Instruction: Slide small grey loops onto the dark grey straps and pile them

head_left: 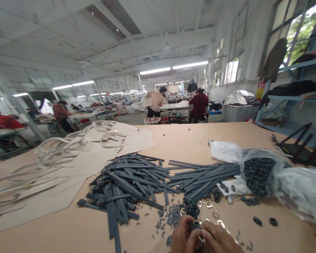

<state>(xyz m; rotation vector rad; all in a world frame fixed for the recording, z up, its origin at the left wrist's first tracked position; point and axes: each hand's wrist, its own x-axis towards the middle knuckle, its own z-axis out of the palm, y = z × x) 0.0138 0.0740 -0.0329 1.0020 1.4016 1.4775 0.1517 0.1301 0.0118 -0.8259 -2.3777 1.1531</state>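
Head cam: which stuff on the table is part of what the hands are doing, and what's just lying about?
In use:
- left hand and right hand, together on a small dark part
- loose small grey pieces
- metal buckles
- grey straps

Lying about:
- beige cut panels
- bag of black rings
- white plastic bag
- two black rings

Big factory floor, looks like a bag or strap assembly shop w/ a high white ceiling, rows of tube lights [173,67] and a ceiling fan [85,62]. Long worktables [173,105] run back into the hall, people [198,104] at them. Near table [189,138] is covered in brown board: heap of grey straps [137,184], cut beige panels w/ handles [94,147], clear bags of dark rings [258,174], loose metal buckles [209,204]. Steel shelving [300,80] by tall windows [233,70] on the right
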